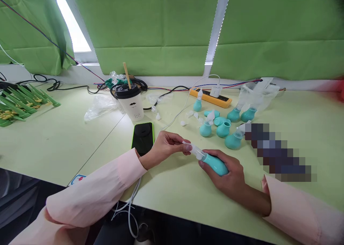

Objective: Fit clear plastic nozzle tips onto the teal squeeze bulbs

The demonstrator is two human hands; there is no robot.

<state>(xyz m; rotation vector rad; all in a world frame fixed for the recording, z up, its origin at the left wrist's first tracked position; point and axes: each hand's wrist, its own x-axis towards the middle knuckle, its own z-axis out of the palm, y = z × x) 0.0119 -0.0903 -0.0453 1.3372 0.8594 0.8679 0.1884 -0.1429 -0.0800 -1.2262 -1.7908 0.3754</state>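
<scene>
My right hand [228, 171] is wrapped round a teal bulb [216, 165], which lies tilted with its neck toward the upper left. A clear, whitish nozzle [198, 152] sits at the bulb's neck. The thumb and fingers of my left hand [172, 146] pinch the nozzle's white tip. Beyond my hands stand several more teal bulbs, some with nozzles, among them one with an open neck [223, 129] and one with a tilted nozzle [234, 141]. Small white pieces [183, 123] lie nearby.
Left of the bulbs are a black phone [142, 137] and a lidded paper cup [131, 103] with a straw. An orange power strip [211, 97], cables and plastic bags [100, 107] lie toward the back. Green plastic stems [25, 101] are at far left.
</scene>
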